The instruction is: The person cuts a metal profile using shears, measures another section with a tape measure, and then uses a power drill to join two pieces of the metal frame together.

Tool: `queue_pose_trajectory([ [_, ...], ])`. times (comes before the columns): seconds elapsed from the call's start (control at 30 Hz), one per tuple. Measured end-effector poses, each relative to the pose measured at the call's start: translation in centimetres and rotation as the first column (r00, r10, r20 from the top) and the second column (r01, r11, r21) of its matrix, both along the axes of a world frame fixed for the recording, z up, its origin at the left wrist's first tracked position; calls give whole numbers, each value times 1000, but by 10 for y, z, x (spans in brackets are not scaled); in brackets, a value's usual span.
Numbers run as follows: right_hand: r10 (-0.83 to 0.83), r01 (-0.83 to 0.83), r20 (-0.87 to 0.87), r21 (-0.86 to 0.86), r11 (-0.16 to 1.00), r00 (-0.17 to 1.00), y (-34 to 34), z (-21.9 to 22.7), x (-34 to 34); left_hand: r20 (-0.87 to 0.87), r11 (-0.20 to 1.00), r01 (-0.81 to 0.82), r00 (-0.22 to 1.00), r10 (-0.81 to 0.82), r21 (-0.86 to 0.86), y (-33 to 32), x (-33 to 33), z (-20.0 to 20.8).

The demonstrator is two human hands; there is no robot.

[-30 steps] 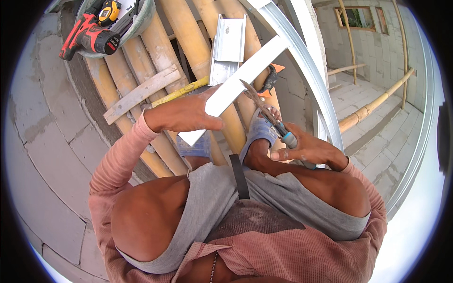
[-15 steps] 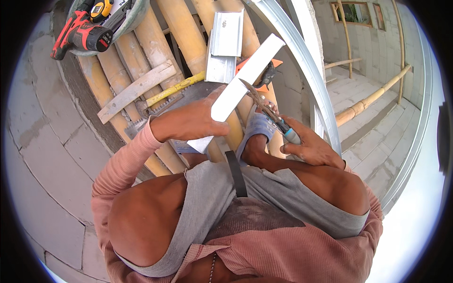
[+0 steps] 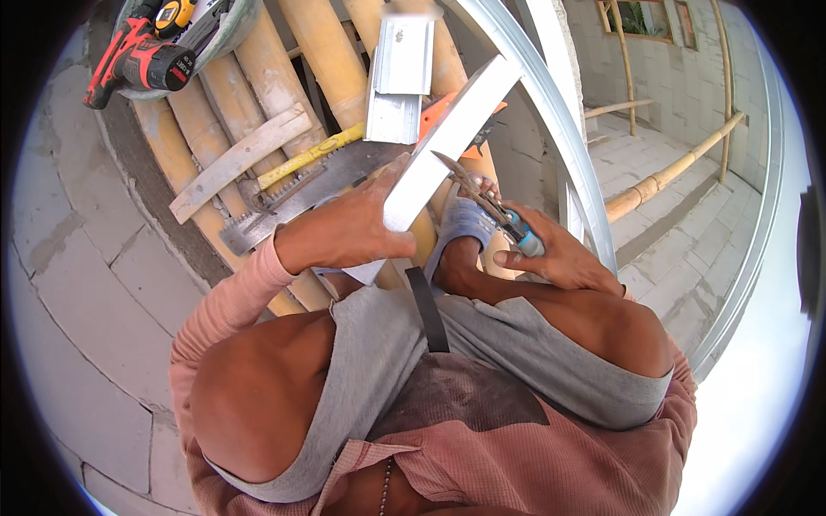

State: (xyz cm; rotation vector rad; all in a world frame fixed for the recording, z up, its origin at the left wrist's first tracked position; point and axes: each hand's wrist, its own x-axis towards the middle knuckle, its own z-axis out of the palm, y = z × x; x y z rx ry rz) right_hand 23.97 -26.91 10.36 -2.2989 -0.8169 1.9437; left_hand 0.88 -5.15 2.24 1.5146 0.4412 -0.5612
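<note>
From the head camera, the only view I have, I see my left hand (image 3: 348, 232) wrapped around a pale metal channel strip (image 3: 443, 142) that runs up and to the right from my lap toward the top of the frame; the fingers (image 3: 387, 245) are curled closed over its lower stretch, with the thumb laid along the upper edge, so the grip is firm rather than loose. My right hand (image 3: 559, 258) is closed around the blue handles of a pair of tin snips (image 3: 486, 202), fingers folded over them and the thumb on top; the narrow blades point up and left and meet the right edge of the strip, though I cannot tell how far the blades are parted. Both hands sit just above my knees, near each other, with the strip between them. Behind the strip lies a row of bamboo poles (image 3: 323, 52), and across them rest a hand saw (image 3: 297, 193), a flat wooden batten (image 3: 237, 159) and a yellow spirit level (image 3: 314, 155). A short piece of metal channel (image 3: 400, 77) lies higher up on the poles. At the upper left a red cordless drill (image 3: 138, 60) sits in a round bucket (image 3: 237, 30).
</note>
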Motion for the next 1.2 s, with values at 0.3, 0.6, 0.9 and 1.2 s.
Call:
queue_pose_trajectory([
  [0.3,-72,85,137,-91,992,988,7,13,0,123,993,-84,990,73,86,-8,7,2],
  [0.6,143,-174,292,85,981,946,-3,-1,10,176,982,-159,974,141,97,-8,9,-4],
  [0.9,198,-282,465,119,952,863,-13,0,22,200,981,-183,966,167,66,-22,21,-22],
  [1.2,24,16,369,-106,994,929,13,22,26,203,970,-233,955,216,63,-39,24,-25],
])
